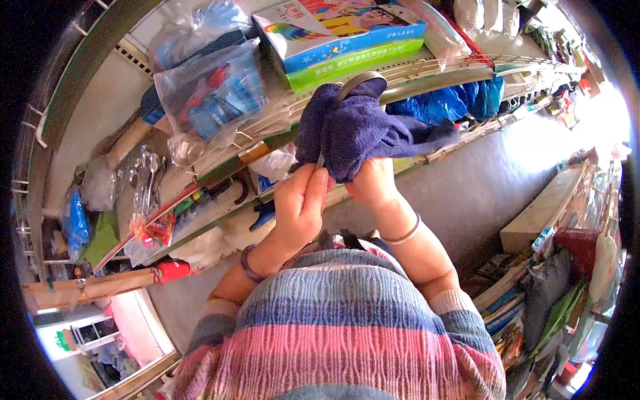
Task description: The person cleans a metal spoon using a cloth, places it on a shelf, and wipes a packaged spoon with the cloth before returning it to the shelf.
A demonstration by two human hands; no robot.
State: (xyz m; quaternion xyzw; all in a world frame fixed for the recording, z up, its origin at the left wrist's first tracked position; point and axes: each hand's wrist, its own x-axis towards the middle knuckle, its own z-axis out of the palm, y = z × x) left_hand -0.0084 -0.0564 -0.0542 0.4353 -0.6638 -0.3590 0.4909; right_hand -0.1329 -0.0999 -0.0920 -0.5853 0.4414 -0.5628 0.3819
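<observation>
Thin stem pinched, cloth bunched beneath the shelf goods

Landmark for this report is the printed carton point(347, 37). The navy cloth point(357, 133) is held up just below it, bunched about a metal utensil point(353, 81), probably a ladle, though the folds hide too much to be certain. The utensil's rounded head shows above the cloth, close under the carton.

The left hand point(301, 200), below and left of the carton, has thumb and fingers pressed together on the thin stem. The right hand point(373, 181), below the carton, reaches up under the cloth; its fingers are covered, and I cannot tell whether they grip.

Risks, in my judgement: the narrow stem may turn or slip, since only a pinch visibly secures it. The head may strike the shelf edge point(437, 82) below the carton if raised carelessly. The cloth's loose end, trailing rightward, may snag there. A sideways swing may disturb the clear plastic packet point(220, 100) left of the carton.
</observation>
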